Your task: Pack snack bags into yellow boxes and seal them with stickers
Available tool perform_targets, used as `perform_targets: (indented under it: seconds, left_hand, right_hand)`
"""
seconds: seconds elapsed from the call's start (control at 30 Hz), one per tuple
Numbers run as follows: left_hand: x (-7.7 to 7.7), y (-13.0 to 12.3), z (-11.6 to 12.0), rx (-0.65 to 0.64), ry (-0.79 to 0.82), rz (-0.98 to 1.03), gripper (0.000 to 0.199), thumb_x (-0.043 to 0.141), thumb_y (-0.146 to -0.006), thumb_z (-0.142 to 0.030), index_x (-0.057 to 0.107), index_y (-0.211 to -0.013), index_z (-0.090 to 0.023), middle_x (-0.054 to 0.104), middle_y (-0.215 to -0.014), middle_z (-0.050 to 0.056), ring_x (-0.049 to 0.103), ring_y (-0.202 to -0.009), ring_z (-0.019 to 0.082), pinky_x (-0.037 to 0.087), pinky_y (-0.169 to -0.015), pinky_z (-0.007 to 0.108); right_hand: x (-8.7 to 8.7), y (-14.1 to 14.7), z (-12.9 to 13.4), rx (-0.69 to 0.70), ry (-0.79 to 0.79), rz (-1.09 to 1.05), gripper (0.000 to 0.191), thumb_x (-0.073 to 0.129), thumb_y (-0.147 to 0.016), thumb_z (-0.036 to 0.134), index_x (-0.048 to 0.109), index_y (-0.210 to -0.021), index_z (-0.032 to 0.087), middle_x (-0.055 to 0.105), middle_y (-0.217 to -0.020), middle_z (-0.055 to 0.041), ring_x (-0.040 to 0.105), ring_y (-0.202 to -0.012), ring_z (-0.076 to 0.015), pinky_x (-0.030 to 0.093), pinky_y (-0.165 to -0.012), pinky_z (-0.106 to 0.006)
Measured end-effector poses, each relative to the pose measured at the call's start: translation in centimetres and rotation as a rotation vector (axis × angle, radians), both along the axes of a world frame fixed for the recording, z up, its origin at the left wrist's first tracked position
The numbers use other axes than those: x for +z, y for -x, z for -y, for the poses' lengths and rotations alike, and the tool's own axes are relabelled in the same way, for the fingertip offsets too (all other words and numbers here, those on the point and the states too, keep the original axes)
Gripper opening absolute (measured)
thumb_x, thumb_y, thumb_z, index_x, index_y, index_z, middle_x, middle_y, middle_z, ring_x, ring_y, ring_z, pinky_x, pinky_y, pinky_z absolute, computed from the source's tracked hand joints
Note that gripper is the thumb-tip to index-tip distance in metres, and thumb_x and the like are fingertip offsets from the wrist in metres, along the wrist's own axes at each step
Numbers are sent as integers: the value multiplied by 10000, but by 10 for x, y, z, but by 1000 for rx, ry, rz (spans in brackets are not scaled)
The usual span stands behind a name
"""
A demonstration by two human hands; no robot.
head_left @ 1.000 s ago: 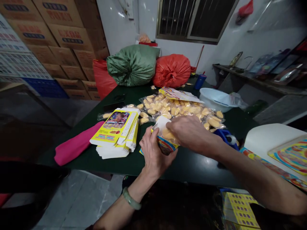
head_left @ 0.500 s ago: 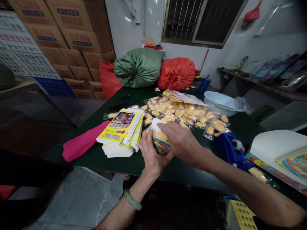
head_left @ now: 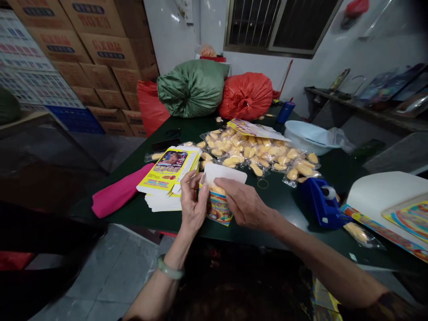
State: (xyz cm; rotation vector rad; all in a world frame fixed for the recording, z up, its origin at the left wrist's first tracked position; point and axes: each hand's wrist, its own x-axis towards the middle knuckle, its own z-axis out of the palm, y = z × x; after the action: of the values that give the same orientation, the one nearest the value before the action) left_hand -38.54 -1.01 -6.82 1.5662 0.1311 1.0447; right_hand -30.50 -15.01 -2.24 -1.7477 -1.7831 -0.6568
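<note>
A small colourful box (head_left: 220, 208) with a raised white flap is between my hands, near the table's front edge. My left hand (head_left: 194, 203) grips its left side, fingers behind and thumb in front. At the opening, my right hand (head_left: 245, 200) has its fingers bent over the box's right part; its fingertips are partly hidden. Something yellowish shows inside the opening. Left of the box lies a stack of flat yellow cartons (head_left: 167, 171). Behind it spreads a pile of wrapped yellow pieces (head_left: 234, 149), with a printed sheet (head_left: 256, 130) on top.
A blue tape dispenser (head_left: 323, 203) and a large white-flapped box (head_left: 377, 194) stand at the right. A pink cloth (head_left: 120, 191) lies left. Behind are a white basin (head_left: 309, 136), a blue cup (head_left: 285, 112), and green (head_left: 194, 89) and red sacks (head_left: 247, 96).
The box has turned so its printed front shows more, and its white flap stands wider. My left hand has shifted left. A thin ring on the table has come into view.
</note>
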Motion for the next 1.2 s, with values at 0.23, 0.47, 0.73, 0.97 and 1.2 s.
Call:
perform_targets:
  seconds: [0.23,0.47,0.73,0.97,1.2]
  left_hand:
    - [-1,-18,26,242,118,36,348,598,-830,-462,442,-1007,-206,597,-897,40,622,-832,142,509,-754,269]
    - [-3,-11,31,340,-87,19,228,549,-870,-395,586,-940,-181,631,-956,64,622,-932,163,500,-831,297]
    - [-6,-8,20,211,15,43,184,545,-876,-345,639,-842,-191,677,-912,47,623,-983,186,481,-867,320]
    - [1,-10,5,-240,181,86,138,540,-831,-176,658,-896,-207,692,-1005,43,630,-954,172,484,-808,287]
    - [-4,-14,6,-174,138,210,129,560,-797,-188,686,-808,-214,648,-924,30,617,-862,186,485,-785,340]
  right_hand:
    - [-19,-4,33,-388,-463,-548,392,573,-843,292,456,-1209,217,557,-1218,-156,546,-1162,-277,473,-920,-473]
    - [-48,0,16,-163,-427,-1385,241,392,-888,437,429,-997,224,612,-967,-89,619,-942,-198,509,-831,-384]
    - [-17,-9,6,46,-337,-1658,383,604,-655,269,440,-1000,236,609,-842,4,585,-722,-153,489,-704,-313]
    - [-21,-5,-8,176,-706,-1706,84,588,-570,98,610,-557,178,591,-743,10,531,-717,-117,403,-620,-234]
    - [-39,-1,-5,241,-730,-1417,132,582,-775,287,669,-742,193,600,-870,-43,546,-829,-167,440,-726,-311]
